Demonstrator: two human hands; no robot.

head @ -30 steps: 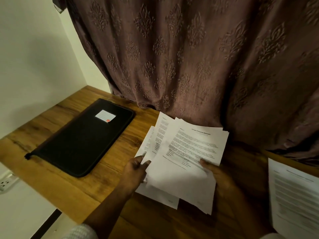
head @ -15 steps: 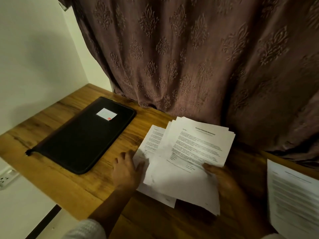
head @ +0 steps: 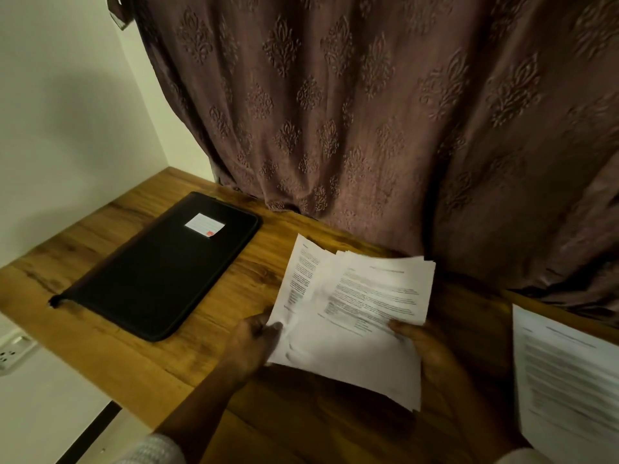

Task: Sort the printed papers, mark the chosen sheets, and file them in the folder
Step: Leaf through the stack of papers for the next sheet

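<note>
A fanned stack of printed papers [head: 355,316] is held above the wooden desk [head: 207,349] in the middle of the view. My left hand [head: 251,343] pinches the stack's lower left edge, thumb on top. My right hand [head: 425,346] grips its right side, thumb lying over the print. A black zipped folder [head: 157,269] with a small white label [head: 204,224] lies flat and closed on the desk to the left, apart from both hands. Another printed sheet [head: 566,380] lies on the desk at the far right.
A brown patterned curtain [head: 368,112] hangs along the desk's back edge. A white wall [head: 67,112] closes the left side. A white power socket [head: 13,351] sits below the desk's left front edge.
My left hand has left the sheets lying on the desk and now pinches the stack's left edge. The fanned sheets are drawn closer together and lifted off the desk.
</note>
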